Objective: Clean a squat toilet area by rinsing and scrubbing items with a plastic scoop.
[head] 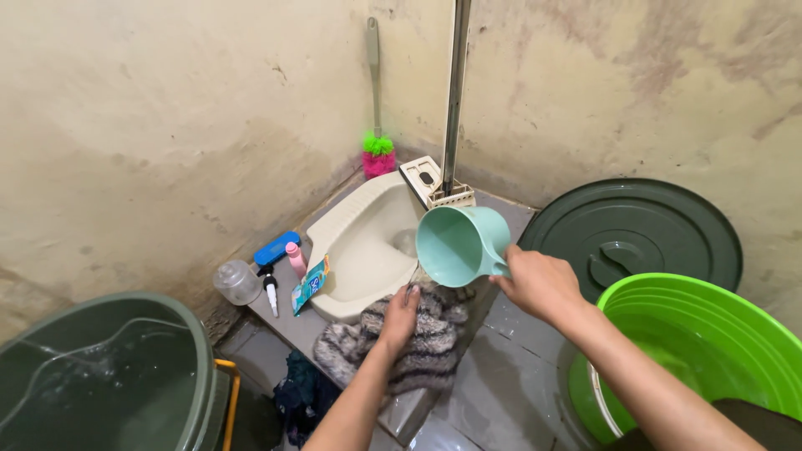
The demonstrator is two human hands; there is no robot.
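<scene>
head view: the grey striped cloth (422,347) lies bunched at the front edge of the squat toilet (368,242). your left hand (399,319) presses it, fingers together. your right hand (539,284) grips the mint scoop (459,244), tilted above it.

dim, flat light; soft shadows, sharp focus, slight edge distortion.

Both forearms are bare, with no sleeves, and the left hand (400,317) and right hand (539,282) wear no gloves.
</scene>
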